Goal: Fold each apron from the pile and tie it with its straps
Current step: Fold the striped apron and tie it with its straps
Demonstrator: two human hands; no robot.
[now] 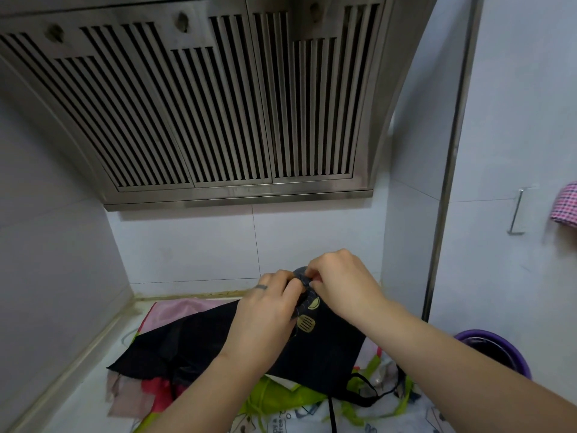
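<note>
A black apron (199, 345) with gold utensil prints lies folded on top of the pile on the counter. At its far right end, my left hand (268, 307) and my right hand (340, 282) both pinch its dark strap (303, 278), which loops up between the fingers. A thin black strap (362, 398) trails off the apron's near right side. Under the black apron lie a pink apron (181, 307), a red one (156, 392) and a white one with lime-green trim (281, 404).
A steel range hood (199, 104) hangs low above the counter. White tiled walls close in on the left and back. A purple bucket (496, 348) stands at the right, beside a steel pole (446, 182). A checked cloth (566, 204) hangs on the right wall.
</note>
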